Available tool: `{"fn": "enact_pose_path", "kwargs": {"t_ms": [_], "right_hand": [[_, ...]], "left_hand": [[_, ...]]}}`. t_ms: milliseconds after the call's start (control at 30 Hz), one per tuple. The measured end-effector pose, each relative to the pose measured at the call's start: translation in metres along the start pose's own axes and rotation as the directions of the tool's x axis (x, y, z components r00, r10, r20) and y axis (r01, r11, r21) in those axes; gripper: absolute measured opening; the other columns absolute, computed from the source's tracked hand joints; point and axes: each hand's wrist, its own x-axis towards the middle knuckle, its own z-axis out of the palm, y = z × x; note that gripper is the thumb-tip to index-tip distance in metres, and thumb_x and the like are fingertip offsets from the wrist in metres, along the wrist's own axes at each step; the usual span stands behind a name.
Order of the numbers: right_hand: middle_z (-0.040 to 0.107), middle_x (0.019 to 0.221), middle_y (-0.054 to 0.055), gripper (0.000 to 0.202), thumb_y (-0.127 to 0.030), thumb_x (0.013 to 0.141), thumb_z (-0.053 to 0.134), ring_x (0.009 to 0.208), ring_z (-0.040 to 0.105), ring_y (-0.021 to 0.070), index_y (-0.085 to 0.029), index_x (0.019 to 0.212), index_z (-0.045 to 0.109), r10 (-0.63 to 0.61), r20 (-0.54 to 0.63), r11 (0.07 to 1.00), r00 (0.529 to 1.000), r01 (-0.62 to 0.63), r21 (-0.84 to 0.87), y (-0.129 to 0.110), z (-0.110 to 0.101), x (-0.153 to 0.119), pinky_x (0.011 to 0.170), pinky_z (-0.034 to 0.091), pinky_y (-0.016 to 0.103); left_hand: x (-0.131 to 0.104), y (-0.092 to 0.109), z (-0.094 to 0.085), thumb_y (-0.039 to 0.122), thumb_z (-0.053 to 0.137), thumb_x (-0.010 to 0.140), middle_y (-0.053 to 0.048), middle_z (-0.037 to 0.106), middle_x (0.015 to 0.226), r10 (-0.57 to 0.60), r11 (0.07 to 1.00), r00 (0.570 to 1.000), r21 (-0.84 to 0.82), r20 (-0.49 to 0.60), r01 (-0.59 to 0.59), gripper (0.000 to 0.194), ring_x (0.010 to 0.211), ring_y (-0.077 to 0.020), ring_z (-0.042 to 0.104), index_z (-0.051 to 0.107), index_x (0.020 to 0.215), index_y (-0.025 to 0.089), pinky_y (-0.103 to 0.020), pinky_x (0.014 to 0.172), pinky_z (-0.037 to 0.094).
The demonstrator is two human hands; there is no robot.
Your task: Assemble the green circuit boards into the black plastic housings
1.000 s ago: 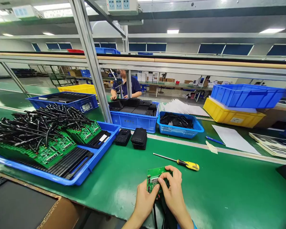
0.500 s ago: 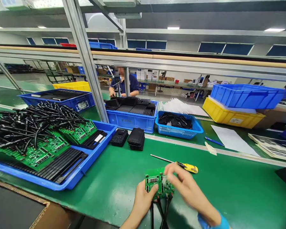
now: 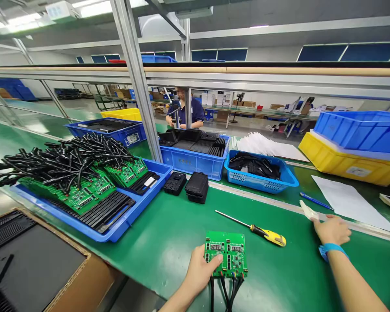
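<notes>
A green circuit board [image 3: 225, 255] with two small digit displays and black cables [image 3: 227, 292] at its lower edge is in my left hand [image 3: 199, 264], thumb on its face. My right hand [image 3: 333, 230], a blue band at its wrist, is away to the right, fingertips closed on a crumpled off-white scrap [image 3: 308, 211] at the metal strip. Whether the scrap is paper or cloth I cannot make out. Between the hands lies a yellow and black screwdriver [image 3: 268, 234] on the green table [image 3: 169, 242].
At left, a blue tray [image 3: 123, 232] holds stacked cabled boards and black panels. Two black casings [image 3: 196, 187] sit behind the board. Farther back are a blue bin [image 3: 191, 161], a light-blue basket [image 3: 263, 182], a blue pen [image 3: 316, 201] and white paper [image 3: 354, 203]. A person [image 3: 195, 110] works beyond.
My right hand has left the board and moved right to the off-white scrap, which now stands up crumpled at its fingertips. My left hand still holds the board. The view has swung left.
</notes>
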Motion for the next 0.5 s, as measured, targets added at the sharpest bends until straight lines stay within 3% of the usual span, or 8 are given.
{"fn": "enact_pose_path", "kwargs": {"t_ms": [67,100,200,300,333,367,400,500], "right_hand": [[0.057,0.116,0.027,0.046,-0.052,0.077,0.048,0.118,0.047,0.0454,-0.016,0.101,0.064,-0.142,0.151,0.989,0.978,0.136,0.050,-0.005,0.001,-0.022,0.087,0.040,0.056],[0.063,0.104,0.022,0.047,-0.057,0.077,0.047,0.106,0.055,0.0411,-0.018,0.093,0.066,-0.232,0.271,0.972,0.934,0.213,0.100,-0.007,0.001,-0.038,0.084,0.043,0.051],[0.067,0.072,0.009,0.052,-0.070,0.069,0.053,0.070,0.061,0.0258,-0.020,0.072,0.068,-0.453,0.595,0.891,0.663,0.346,0.293,-0.010,-0.001,-0.103,0.070,0.049,0.036],[0.065,0.063,0.005,0.059,-0.074,0.076,0.048,0.060,0.057,0.0193,-0.018,0.064,0.066,-0.583,0.732,0.810,0.353,0.325,0.488,-0.005,-0.009,-0.176,0.061,0.046,0.030],[0.062,0.058,0.004,0.063,-0.076,0.077,0.046,0.057,0.055,0.0181,-0.018,0.057,0.062,-0.614,0.739,0.786,0.277,0.291,0.545,-0.003,-0.013,-0.197,0.060,0.045,0.029],[0.061,0.056,0.004,0.066,-0.078,0.078,0.045,0.056,0.053,0.0174,-0.018,0.054,0.060,-0.627,0.740,0.778,0.242,0.231,0.584,-0.001,-0.016,-0.215,0.060,0.045,0.029],[0.060,0.055,0.003,0.067,-0.080,0.077,0.045,0.057,0.054,0.0175,-0.018,0.052,0.058,-0.619,0.745,0.785,0.249,0.149,0.602,0.002,-0.019,-0.229,0.061,0.045,0.029],[0.064,0.061,0.004,0.059,-0.076,0.074,0.055,0.062,0.061,0.0214,-0.019,0.061,0.062,-0.474,0.785,0.802,0.399,-0.173,0.572,0.016,-0.018,-0.251,0.067,0.051,0.034]], "left_hand": [[-0.002,0.003,0.000,0.051,0.076,0.070,-0.011,0.075,0.092,-0.035,0.999,0.999,-0.042,0.000,0.035,0.048,0.086,-0.0256,0.067,0.075,0.096,0.010,-0.033,0.079,0.052],[-0.003,0.005,0.000,0.052,0.076,0.070,-0.011,0.075,0.091,-0.058,0.996,0.998,-0.068,0.001,0.058,0.049,0.086,-0.0256,0.067,0.075,0.095,0.010,-0.033,0.079,0.052],[-0.009,0.011,0.001,0.055,0.076,0.068,-0.012,0.075,0.089,-0.132,0.979,0.991,-0.153,0.021,0.134,0.053,0.084,-0.0261,0.068,0.074,0.095,0.009,-0.033,0.075,0.053],[-0.016,0.018,0.006,0.054,0.079,0.065,-0.013,0.075,0.085,-0.221,0.938,0.975,-0.266,0.036,0.223,0.055,0.078,-0.0247,0.069,0.072,0.094,0.008,-0.031,0.068,0.053],[-0.019,0.020,0.007,0.052,0.081,0.063,-0.012,0.075,0.084,-0.256,0.915,0.966,-0.316,0.032,0.252,0.054,0.075,-0.0232,0.069,0.072,0.093,0.008,-0.029,0.065,0.053],[-0.022,0.022,0.009,0.050,0.084,0.061,-0.012,0.075,0.082,-0.286,0.889,0.958,-0.366,0.030,0.277,0.053,0.071,-0.0215,0.069,0.072,0.091,0.009,-0.028,0.063,0.052],[-0.025,0.025,0.011,0.048,0.085,0.059,-0.012,0.075,0.081,-0.306,0.863,0.952,-0.412,0.034,0.292,0.052,0.068,-0.0198,0.068,0.072,0.091,0.009,-0.027,0.061,0.052],[-0.030,0.031,0.014,0.042,0.088,0.057,-0.012,0.074,0.078,-0.300,0.807,0.951,-0.510,0.081,0.298,0.050,0.063,-0.0166,0.066,0.072,0.089,0.007,-0.024,0.059,0.051]]}}
